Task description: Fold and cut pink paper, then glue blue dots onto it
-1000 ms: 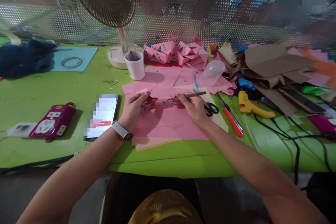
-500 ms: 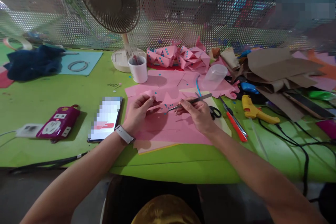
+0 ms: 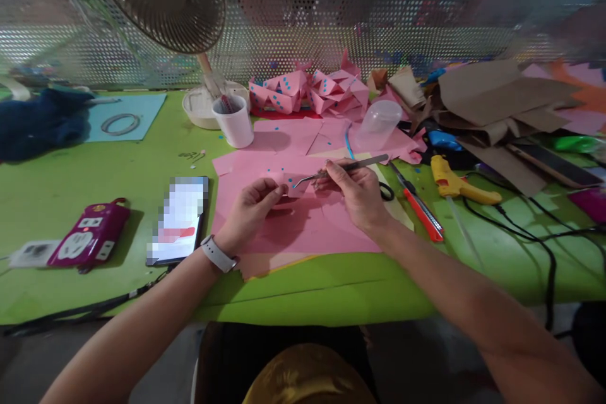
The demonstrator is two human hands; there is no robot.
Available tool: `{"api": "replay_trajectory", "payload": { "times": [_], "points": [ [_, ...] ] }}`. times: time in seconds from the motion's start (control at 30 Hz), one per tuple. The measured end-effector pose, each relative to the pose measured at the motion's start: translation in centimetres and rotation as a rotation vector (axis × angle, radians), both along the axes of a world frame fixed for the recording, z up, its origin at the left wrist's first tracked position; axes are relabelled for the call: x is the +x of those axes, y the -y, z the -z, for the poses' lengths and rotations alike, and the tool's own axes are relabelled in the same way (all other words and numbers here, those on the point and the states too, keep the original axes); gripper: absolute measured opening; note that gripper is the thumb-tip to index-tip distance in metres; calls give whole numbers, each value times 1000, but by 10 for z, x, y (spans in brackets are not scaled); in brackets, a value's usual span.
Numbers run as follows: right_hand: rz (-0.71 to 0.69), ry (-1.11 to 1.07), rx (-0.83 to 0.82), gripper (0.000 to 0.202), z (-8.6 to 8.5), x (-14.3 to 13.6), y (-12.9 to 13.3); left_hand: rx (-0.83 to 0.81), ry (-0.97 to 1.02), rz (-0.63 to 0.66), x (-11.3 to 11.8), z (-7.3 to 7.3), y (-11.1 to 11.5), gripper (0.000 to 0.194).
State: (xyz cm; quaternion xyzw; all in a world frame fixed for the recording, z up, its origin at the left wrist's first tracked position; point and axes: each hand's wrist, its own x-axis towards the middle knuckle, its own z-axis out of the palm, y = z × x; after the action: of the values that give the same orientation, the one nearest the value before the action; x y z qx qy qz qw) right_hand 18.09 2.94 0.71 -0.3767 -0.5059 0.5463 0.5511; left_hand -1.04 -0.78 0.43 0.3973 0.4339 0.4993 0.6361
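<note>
My left hand (image 3: pixel 259 202) pinches a small pink paper piece (image 3: pixel 286 183) with blue dots on it. In my right hand (image 3: pixel 353 192) is a pair of dark tweezers (image 3: pixel 367 163), held like a pen, with the bent tip pointing left. That tip is at a blue dot on the pink piece; whether it grips the dot I cannot tell. Both hands are above pink paper sheets (image 3: pixel 326 227) stacked on the green table (image 3: pixel 303 293). More tiny blue dots lie on the sheets behind my left hand.
Folded pink shapes with blue dots (image 3: pixel 284 91) are heaped at the back. A white cup (image 3: pixel 237 126) stands beside the fan (image 3: pixel 161 0). Right lie a red utility knife (image 3: pixel 421 208), black scissors (image 3: pixel 387 191), a yellow glue gun (image 3: pixel 461 186) and cords. A phone (image 3: pixel 177 221) lies left.
My left hand has turned, so the dotted face of the pink piece now shows. The tweezers' tip has moved up from the loose dots to that piece. The view has shifted slightly.
</note>
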Motion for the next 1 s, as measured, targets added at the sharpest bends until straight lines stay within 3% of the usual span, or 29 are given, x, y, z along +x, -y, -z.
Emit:
{"api": "replay_trajectory", "payload": {
  "times": [0.57, 1.0],
  "points": [
    [-32, -52, 15, 23, 4, -1, -3, 20, -11, 13, 1, 4, -1, 27],
    [-11, -32, 38, 22, 3, -2, -2, -112, 152, 1, 2, 6, 0, 25]
  ]
}}
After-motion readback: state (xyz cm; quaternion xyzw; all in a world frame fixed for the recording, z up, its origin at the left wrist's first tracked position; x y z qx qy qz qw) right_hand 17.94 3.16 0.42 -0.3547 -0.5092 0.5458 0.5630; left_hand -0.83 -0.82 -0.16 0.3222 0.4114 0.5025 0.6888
